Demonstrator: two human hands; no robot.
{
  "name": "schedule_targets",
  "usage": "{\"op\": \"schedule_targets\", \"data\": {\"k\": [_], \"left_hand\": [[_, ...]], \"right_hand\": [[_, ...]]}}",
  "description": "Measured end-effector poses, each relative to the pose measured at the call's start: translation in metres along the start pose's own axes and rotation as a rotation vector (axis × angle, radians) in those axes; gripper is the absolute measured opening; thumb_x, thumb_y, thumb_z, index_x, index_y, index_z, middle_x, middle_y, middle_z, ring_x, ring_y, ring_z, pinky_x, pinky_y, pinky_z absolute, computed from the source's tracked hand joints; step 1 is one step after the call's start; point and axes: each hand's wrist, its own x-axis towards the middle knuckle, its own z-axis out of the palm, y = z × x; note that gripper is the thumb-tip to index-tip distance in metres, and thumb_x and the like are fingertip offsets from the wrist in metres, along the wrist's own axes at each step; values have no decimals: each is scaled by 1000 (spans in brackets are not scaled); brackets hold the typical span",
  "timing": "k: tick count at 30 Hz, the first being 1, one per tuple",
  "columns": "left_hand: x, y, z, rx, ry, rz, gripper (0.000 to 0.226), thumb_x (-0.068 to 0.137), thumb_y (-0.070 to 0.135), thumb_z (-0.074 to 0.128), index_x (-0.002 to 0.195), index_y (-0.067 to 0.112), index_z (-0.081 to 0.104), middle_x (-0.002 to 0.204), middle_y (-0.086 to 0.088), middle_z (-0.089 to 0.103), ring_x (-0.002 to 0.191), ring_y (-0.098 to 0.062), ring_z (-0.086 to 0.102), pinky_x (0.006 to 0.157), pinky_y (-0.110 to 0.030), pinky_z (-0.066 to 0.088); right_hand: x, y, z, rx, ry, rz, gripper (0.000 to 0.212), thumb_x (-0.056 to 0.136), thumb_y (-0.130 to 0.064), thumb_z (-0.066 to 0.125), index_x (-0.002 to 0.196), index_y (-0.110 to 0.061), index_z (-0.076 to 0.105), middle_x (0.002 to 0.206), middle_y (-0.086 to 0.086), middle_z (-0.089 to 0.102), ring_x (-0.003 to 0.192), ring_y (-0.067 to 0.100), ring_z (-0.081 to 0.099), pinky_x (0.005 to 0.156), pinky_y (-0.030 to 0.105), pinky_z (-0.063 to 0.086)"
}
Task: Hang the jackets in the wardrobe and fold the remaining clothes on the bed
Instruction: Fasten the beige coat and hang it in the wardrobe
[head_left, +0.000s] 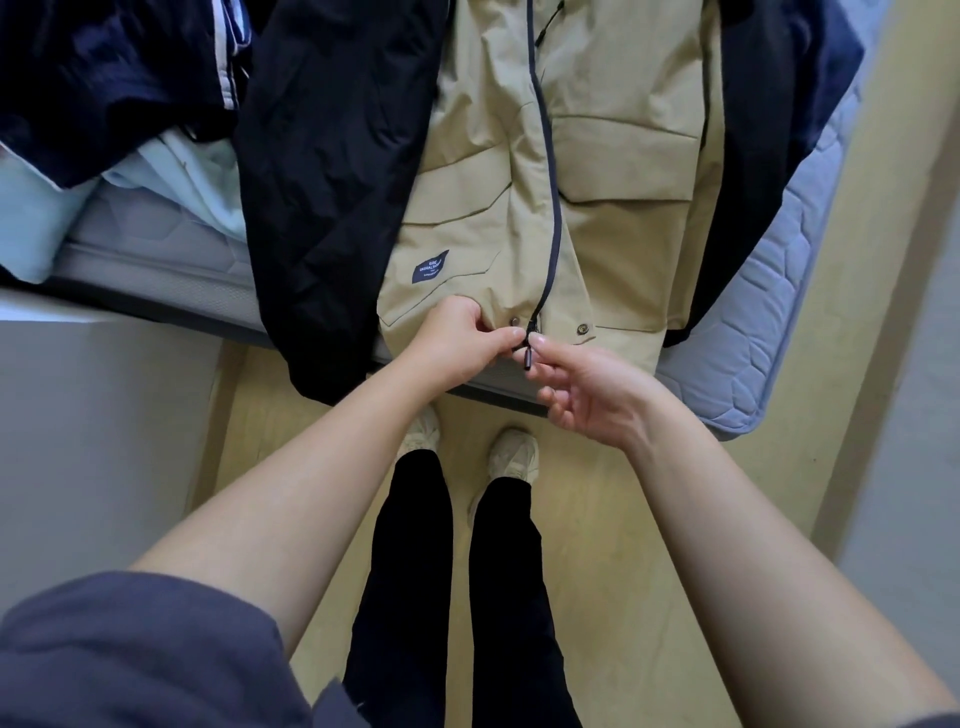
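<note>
A beige jacket with black sleeves lies front up on the bed, its hem hanging over the near edge. A dark zipper runs down its middle. My left hand grips the hem just left of the zipper's bottom end. My right hand pinches the zipper pull between thumb and forefinger, the other fingers loosely curled. Dark navy clothes and a pale blue garment lie heaped on the bed to the left.
The mattress in pale blue quilted fabric sticks out at the right. I stand on a yellowish floor in a narrow gap. A grey surface stands to my left, a wall to the right.
</note>
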Motion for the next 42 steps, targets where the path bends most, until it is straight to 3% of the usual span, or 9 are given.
{"op": "schedule_targets", "data": {"k": [4, 9, 13, 23, 28, 34, 36, 38, 42], "left_hand": [[0, 1, -9, -1, -51, -14, 27, 85, 35, 69, 66, 16, 63, 60, 6, 63, 59, -12, 57, 58, -25, 43], [-3, -1, -14, 61, -54, -11, 32, 85, 36, 68, 60, 19, 61, 60, 2, 63, 56, -12, 56, 55, -26, 44], [-4, -2, -14, 73, -57, -14, 33, 86, 33, 68, 60, 17, 58, 57, 4, 58, 52, -9, 51, 52, -24, 40], [-12, -4, -11, 26, 17, -54, 30, 87, 32, 67, 86, 2, 70, 79, -5, 72, 79, -21, 69, 75, -34, 55], [-18, -20, -12, 11, -35, -114, 27, 87, 30, 68, 78, 5, 70, 59, 8, 66, 53, 2, 62, 56, -16, 47], [-17, -29, -21, -60, -77, -228, 29, 88, 27, 67, 83, -1, 69, 75, -6, 72, 67, -14, 64, 83, -35, 55], [-16, -25, -27, -80, -96, -309, 29, 87, 33, 68, 82, 4, 67, 72, -4, 70, 64, -15, 63, 76, -33, 56], [-14, -15, -36, 131, -86, -365, 41, 81, 53, 67, 73, 13, 65, 70, 1, 66, 67, -14, 62, 62, -27, 50], [-7, 15, -36, 492, 162, -208, 59, 65, 74, 64, 88, 22, 52, 86, 8, 57, 78, -14, 57, 53, -27, 37]], "right_hand": [[-4, -13, 7, -25, 5, 92, 19, 96, -22, 47, 80, -18, 55, 58, -8, 65, 42, 2, 54, 37, 11, 35], [-8, -19, 6, 178, -31, 169, 11, 95, -12, 46, 88, -9, 53, 59, -2, 65, 36, 1, 45, 31, 10, 31], [-12, -18, 4, 161, -94, 209, 21, 98, -11, 46, 82, -8, 59, 52, -4, 52, 32, 0, 36, 30, 7, 27], [-13, -57, 26, 472, 48, 44, 24, 98, -4, 42, 77, -5, 52, 45, 0, 53, 30, 2, 44, 30, 11, 33], [-5, -73, 26, 459, 101, -89, 23, 98, -4, 40, 79, -4, 52, 48, -2, 52, 33, 1, 42, 31, 9, 29], [7, -69, 26, 173, 99, -131, 23, 96, -7, 40, 80, -8, 56, 53, -4, 51, 37, 3, 39, 33, 13, 27], [6, -65, 23, 10, 94, -132, 23, 94, -9, 39, 77, -11, 54, 53, -4, 49, 38, 5, 34, 34, 15, 22], [3, -67, 19, -159, 119, -154, 21, 92, -13, 42, 75, -15, 54, 54, -5, 48, 43, 8, 31, 39, 19, 18], [-6, -75, 16, -480, 193, -238, 22, 92, -21, 48, 72, -17, 58, 55, -5, 50, 45, 10, 33, 40, 20, 19]]}}
